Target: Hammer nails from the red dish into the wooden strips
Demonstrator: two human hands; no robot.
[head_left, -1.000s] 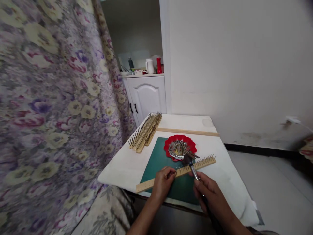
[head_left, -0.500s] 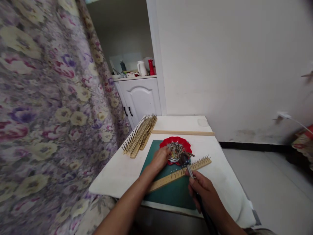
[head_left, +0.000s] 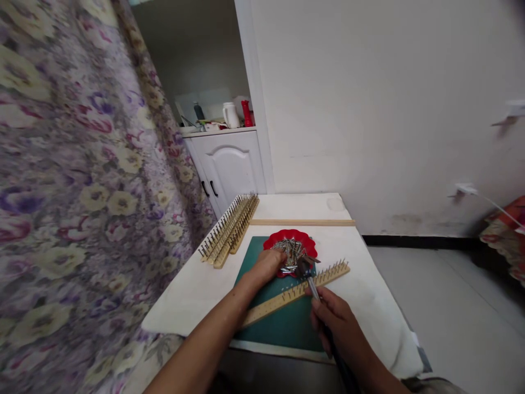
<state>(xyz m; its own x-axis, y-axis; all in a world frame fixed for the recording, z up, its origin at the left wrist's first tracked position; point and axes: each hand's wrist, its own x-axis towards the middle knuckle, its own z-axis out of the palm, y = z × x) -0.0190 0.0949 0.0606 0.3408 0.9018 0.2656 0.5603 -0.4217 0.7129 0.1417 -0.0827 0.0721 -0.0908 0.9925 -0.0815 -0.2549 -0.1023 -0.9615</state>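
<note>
My left hand (head_left: 268, 264) reaches over the near left rim of a red scalloped bowl (head_left: 270, 241). Its fingers are curled together among the loose nails (head_left: 290, 253); what they pinch is hidden. In my right hand (head_left: 335, 317) is a hammer (head_left: 314, 287), gripped by its shaft, with its head up at the bowl's near right side. Below the bowl a wooden strip (head_left: 262, 311) lies slantwise on a green mat (head_left: 283, 334). Nails stand in rows along the strip's right part, while its left part shows small marks or holes.
Several nail-studded wooden strips (head_left: 223, 253) lie side by side at the table's left edge. A bare wooden strip (head_left: 303, 222) crosses the far part of the white-covered table (head_left: 184, 298). A floral curtain (head_left: 102, 191) hangs at left; a white cabinet (head_left: 233, 161) stands behind.
The view has shifted slightly, so everything sits a little further left. My left hand stays at the nails in the bowl, and my right hand still holds the hammer.
</note>
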